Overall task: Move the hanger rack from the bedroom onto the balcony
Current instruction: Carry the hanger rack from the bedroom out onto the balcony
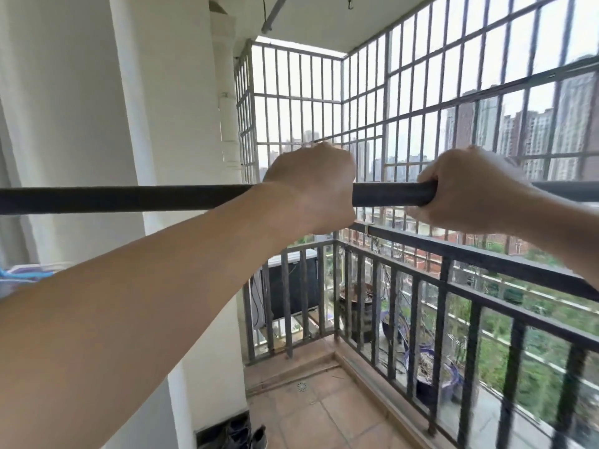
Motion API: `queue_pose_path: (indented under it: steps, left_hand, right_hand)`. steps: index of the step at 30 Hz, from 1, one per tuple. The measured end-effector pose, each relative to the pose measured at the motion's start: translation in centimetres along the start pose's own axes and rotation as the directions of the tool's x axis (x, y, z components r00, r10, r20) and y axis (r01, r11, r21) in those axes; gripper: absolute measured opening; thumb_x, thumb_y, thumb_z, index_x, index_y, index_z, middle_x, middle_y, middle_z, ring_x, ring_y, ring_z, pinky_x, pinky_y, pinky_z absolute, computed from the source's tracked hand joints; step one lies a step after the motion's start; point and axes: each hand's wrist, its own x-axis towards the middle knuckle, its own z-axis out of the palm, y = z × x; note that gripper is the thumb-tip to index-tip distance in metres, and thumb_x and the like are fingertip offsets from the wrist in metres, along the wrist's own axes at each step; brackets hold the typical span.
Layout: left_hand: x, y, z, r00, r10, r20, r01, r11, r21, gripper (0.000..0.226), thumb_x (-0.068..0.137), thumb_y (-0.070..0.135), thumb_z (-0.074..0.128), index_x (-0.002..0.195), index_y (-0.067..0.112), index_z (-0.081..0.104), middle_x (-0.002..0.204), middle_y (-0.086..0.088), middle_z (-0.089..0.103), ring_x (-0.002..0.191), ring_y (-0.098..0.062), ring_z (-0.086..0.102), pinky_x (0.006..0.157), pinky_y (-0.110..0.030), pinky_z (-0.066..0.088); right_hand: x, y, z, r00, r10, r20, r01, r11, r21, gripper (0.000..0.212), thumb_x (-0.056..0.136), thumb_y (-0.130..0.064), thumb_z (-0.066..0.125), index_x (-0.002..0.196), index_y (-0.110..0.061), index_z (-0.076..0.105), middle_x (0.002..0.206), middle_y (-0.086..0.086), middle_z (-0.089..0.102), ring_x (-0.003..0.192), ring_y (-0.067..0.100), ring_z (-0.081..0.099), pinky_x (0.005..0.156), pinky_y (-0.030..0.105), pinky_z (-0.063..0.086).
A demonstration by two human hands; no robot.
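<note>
The hanger rack shows only as its dark top bar (129, 198), running level across the view from the left edge to the right. My left hand (311, 186) is closed over the bar near the middle. My right hand (466, 186) grips the same bar a short way to the right, fingers wrapped under it. The rest of the rack is out of view below. The bar is held at about chest height over the balcony floor (324, 413), close to the dark railing (486, 257).
A white wall and column (155, 124) stand at the left. Metal security bars (405, 92) close the balcony above the railing. Shoes (240, 432) lie on the tiled floor by the wall. Pots (356, 306) sit outside the railing. A floor drain (301, 386) lies ahead.
</note>
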Motion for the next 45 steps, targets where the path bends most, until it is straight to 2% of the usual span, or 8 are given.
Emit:
queue_pose_path:
  steps: [5,13,19,23,27,34,39,45]
  left_hand:
    - [1.0,4.3,-1.7,1.0,-0.012,-0.026,0.013,0.999,0.031,0.008,0.077,0.018,0.063,0.086,0.019,0.063,0.072,0.002,0.049,0.059,-0.014,0.049,0.047,-0.026,0.033]
    - [1.4,11.6,-3.1,1.0,-0.023,-0.013,0.024,0.997,0.076,0.002,0.077,0.018,0.062,0.076,0.02,0.062,0.065,0.003,0.053,0.053,-0.013,0.05,0.044,-0.024,0.031]
    - [1.7,13.6,-3.4,1.0,-0.021,0.009,0.02,0.998,0.068,0.003,0.078,0.019,0.062,0.079,0.018,0.065,0.063,0.003,0.055,0.052,-0.013,0.051,0.044,-0.024,0.032]
    - [1.5,14.1,-3.5,0.998,-0.045,0.043,0.044,0.998,0.044,0.005,0.079,0.017,0.062,0.074,0.018,0.063,0.063,0.003,0.055,0.053,-0.013,0.052,0.044,-0.024,0.033]
    - [0.8,15.2,-3.9,0.997,-0.057,0.046,0.056,0.998,0.036,0.006,0.077,0.015,0.063,0.079,0.017,0.067,0.064,0.002,0.057,0.054,-0.014,0.053,0.043,-0.023,0.034]
    - [-0.1,20.3,-5.7,0.998,-0.064,0.03,0.06,0.994,0.096,0.005,0.079,0.02,0.063,0.075,0.021,0.06,0.064,0.004,0.054,0.053,-0.011,0.05,0.045,-0.025,0.033]
    - [0.1,23.8,-6.7,0.997,-0.078,0.003,0.077,0.988,0.137,0.002,0.078,0.023,0.063,0.077,0.021,0.063,0.064,0.006,0.054,0.053,-0.009,0.048,0.044,-0.023,0.029]
    - [-0.4,25.6,-8.1,0.996,-0.091,-0.005,0.091,0.981,0.17,0.004,0.076,0.025,0.063,0.078,0.024,0.066,0.062,0.006,0.056,0.056,-0.013,0.053,0.045,-0.023,0.031]
  right_hand:
    - [-1.2,3.9,-2.2,1.0,-0.011,-0.021,0.012,1.0,0.022,0.016,0.078,-0.024,0.067,0.063,-0.023,0.063,0.041,-0.004,0.051,0.038,0.01,0.049,0.044,0.018,0.032]
    - [-4.0,9.9,-4.6,1.0,-0.024,-0.016,0.025,1.0,0.005,0.021,0.079,-0.017,0.061,0.059,-0.021,0.058,0.039,-0.006,0.043,0.037,0.009,0.044,0.049,0.017,0.028]
    - [-4.8,11.5,-6.0,1.0,-0.019,0.02,0.019,1.0,-0.015,0.022,0.08,-0.016,0.058,0.059,-0.022,0.055,0.041,-0.005,0.044,0.037,0.005,0.042,0.046,0.018,0.027]
    - [-5.2,11.9,-6.4,0.999,-0.034,0.01,0.034,0.999,-0.027,0.025,0.08,-0.019,0.06,0.056,-0.023,0.053,0.04,-0.006,0.045,0.038,0.004,0.043,0.052,0.02,0.034]
    - [-6.5,12.3,-7.2,0.998,-0.043,0.042,0.043,0.999,-0.001,0.026,0.083,-0.02,0.061,0.058,-0.025,0.053,0.042,-0.004,0.047,0.037,0.005,0.044,0.043,0.019,0.027]
    - [-9.6,16.0,-8.9,0.999,-0.041,0.006,0.041,0.999,0.032,0.019,0.081,-0.021,0.059,0.062,-0.021,0.058,0.042,-0.006,0.045,0.038,0.007,0.042,0.044,0.018,0.027]
    - [-10.7,19.1,-10.5,0.998,-0.065,-0.002,0.065,0.997,0.028,0.015,0.077,-0.02,0.06,0.062,-0.018,0.057,0.045,-0.006,0.045,0.043,0.01,0.047,0.056,0.025,0.045]
    - [-11.6,20.2,-11.8,0.995,-0.091,-0.04,0.093,0.994,0.057,0.005,0.072,-0.018,0.06,0.067,-0.018,0.06,0.049,-0.004,0.053,0.051,0.014,0.058,0.071,0.036,0.055]
